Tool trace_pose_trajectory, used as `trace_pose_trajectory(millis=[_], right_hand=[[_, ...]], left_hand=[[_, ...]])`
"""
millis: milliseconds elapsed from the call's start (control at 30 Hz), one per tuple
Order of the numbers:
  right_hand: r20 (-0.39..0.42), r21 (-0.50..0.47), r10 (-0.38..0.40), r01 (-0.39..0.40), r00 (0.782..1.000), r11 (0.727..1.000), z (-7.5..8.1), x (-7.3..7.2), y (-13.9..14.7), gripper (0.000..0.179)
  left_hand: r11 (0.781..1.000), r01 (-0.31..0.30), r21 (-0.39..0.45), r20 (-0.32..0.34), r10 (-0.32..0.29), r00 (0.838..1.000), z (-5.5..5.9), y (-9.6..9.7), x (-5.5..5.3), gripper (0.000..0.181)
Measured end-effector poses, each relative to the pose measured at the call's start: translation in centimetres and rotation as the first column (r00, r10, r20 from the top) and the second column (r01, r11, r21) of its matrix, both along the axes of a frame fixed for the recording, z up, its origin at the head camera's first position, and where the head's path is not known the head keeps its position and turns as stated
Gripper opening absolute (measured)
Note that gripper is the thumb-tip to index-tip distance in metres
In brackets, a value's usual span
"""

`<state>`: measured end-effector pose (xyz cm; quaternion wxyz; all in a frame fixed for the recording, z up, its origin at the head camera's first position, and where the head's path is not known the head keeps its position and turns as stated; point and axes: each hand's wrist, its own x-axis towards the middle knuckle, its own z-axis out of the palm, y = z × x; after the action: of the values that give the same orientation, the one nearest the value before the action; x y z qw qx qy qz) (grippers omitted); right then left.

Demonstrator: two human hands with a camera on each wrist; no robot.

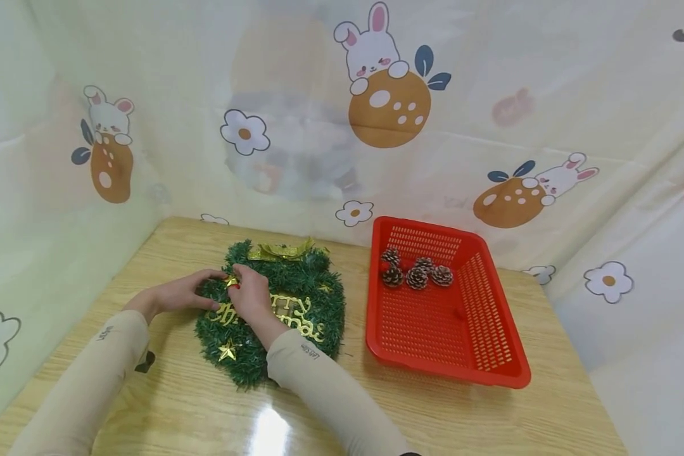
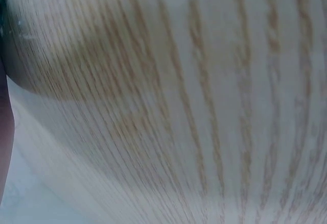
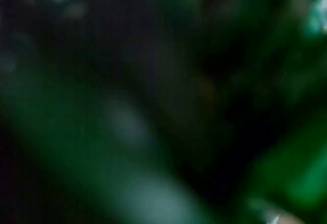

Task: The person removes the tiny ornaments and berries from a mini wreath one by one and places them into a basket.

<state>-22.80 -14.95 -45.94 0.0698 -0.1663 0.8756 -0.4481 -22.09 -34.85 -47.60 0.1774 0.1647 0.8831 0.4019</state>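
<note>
A green tinsel wreath point(image 1: 335, 310) with gold "Merry Christmas" lettering point(image 1: 306, 327) lies on the table in the head view. Both hands are at its upper left. My left hand point(image 1: 185, 292) rests at the wreath's edge, fingers and thumb spread apart, the fingertips beside a gold star point(image 1: 232, 280). From the other side, my right hand point(image 1: 253, 296) reaches over the lettering with curled fingers and pinches a small red ornament point(image 1: 235, 287), mostly hidden, right by that star. Another gold star point(image 1: 228, 350) sits lower on the wreath. Dark, blurred green fills the right wrist view.
A red plastic basket point(image 1: 450, 364) stands to the wreath's right, with several pinecones point(image 1: 417, 278) at its far left. A gold bow point(image 1: 282, 252) tops the wreath. Bare wood table point(image 2: 194, 106) fills most of the left wrist view. A patterned curtain point(image 1: 296, 63) hangs behind.
</note>
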Motion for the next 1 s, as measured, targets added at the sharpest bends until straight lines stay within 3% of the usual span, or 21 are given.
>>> trace_pose_trajectory(millis=[333, 733, 1000], right_hand=[[0.032, -0.086, -0.03, 0.033, 0.999, 0.996, 1.2, -0.5, 0.7, 0.048], [0.023, -0.159, -0.078, 0.081, 0.997, 0.984, 4.1, -2.5, 2.8, 0.046], [0.055, -0.286, -0.076, 0.088, 0.996, 0.954, 6.3, -3.8, 4.5, 0.048]], left_hand=[[1.0, -0.004, -0.004, 0.007, 0.004, 1.0, -0.3, -0.1, -0.1, 0.076], [1.0, -0.023, -0.016, 0.023, 0.024, 0.999, 0.1, 0.1, -0.1, 0.078], [1.0, -0.009, -0.007, 0.017, 0.01, 1.0, 0.1, 0.2, -0.1, 0.077]])
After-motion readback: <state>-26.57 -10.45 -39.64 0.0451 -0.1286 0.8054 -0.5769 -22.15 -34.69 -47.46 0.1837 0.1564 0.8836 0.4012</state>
